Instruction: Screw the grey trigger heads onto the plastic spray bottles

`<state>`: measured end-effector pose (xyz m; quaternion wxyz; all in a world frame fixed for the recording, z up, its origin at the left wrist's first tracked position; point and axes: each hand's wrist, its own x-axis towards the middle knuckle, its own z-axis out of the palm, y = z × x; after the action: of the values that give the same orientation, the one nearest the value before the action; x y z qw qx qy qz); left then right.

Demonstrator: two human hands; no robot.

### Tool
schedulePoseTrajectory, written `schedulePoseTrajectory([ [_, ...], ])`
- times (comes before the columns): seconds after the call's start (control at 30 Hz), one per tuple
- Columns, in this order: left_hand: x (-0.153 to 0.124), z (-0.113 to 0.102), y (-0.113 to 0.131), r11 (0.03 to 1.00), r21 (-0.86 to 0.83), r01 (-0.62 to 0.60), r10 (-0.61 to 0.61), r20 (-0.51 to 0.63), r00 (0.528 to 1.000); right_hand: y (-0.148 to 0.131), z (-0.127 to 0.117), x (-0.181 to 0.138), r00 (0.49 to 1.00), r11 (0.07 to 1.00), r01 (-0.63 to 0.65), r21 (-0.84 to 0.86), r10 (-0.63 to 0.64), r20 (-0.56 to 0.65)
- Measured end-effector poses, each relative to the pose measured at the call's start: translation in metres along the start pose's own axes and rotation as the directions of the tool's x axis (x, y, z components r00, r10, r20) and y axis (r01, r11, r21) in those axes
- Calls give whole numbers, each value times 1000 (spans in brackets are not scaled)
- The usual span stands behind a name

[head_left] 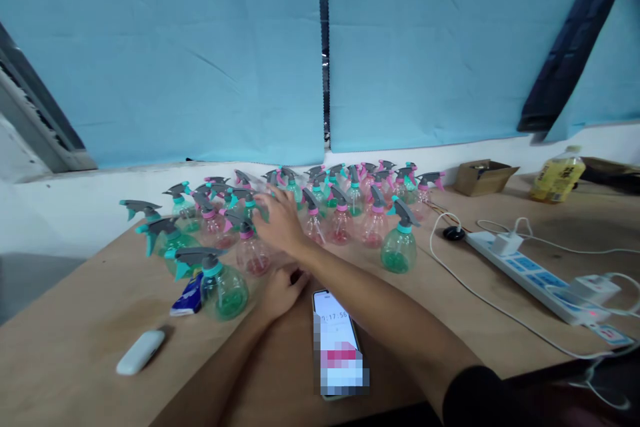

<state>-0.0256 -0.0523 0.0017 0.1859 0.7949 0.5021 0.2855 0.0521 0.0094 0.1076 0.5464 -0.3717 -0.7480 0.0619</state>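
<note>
My right hand (281, 221) reaches over the table into a group of spray bottles. Its fingers are spread and slightly blurred, beside a bottle with a teal collar (249, 205); whether they touch it I cannot tell. Closer to me, my left hand (286, 290) rests on the tabletop with its fingers curled and nothing visible in them. Just beyond it stands a clear bottle with a pink collar and pinkish base (253, 257). A green-tinted bottle with a teal collar (225, 290) is to its left. All the bottles have grey trigger heads with pink or teal parts.
A phone with a running timer (337, 340) lies under my right forearm. At left are a blue packet (187, 295) and a white case (141, 352). A power strip (533, 277) with cables, a cardboard box (483, 179) and a yellow-labelled bottle (556, 177) are at right.
</note>
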Motion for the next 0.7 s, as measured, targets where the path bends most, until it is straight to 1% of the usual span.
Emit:
schedulePoseTrajectory([
  [0.03,0,0,1,1000,1,-13,13,6,1000,3,-3,0,999,1000,-7,-25,6,-35],
  [0.1,0,-1,2,1000,-4,-30,31,7,1000,15,-5,1,999,998,-38,-46,36,-39],
  [0.2,0,0,1,999,-29,-33,32,-15,999,37,1,-1,996,996,-77,-42,78,35],
  [0.3,0,2,-2,998,-64,-25,24,-20,1000,53,8,-6,995,997,-74,19,72,70],
  [0.4,1,2,-3,996,-82,-34,33,-20,999,57,8,-12,999,995,-39,96,37,20],
  [0.5,0,0,-2,996,-84,-28,24,-40,999,55,3,-18,1000,989,2,146,0,-14],
  [0.6,-4,-1,0,996,-82,-17,9,-88,996,56,-5,-24,1000,977,-7,212,6,5],
  [0.7,-8,-1,-1,994,-102,-38,25,-128,991,60,-15,-31,998,964,-35,264,22,53],
])
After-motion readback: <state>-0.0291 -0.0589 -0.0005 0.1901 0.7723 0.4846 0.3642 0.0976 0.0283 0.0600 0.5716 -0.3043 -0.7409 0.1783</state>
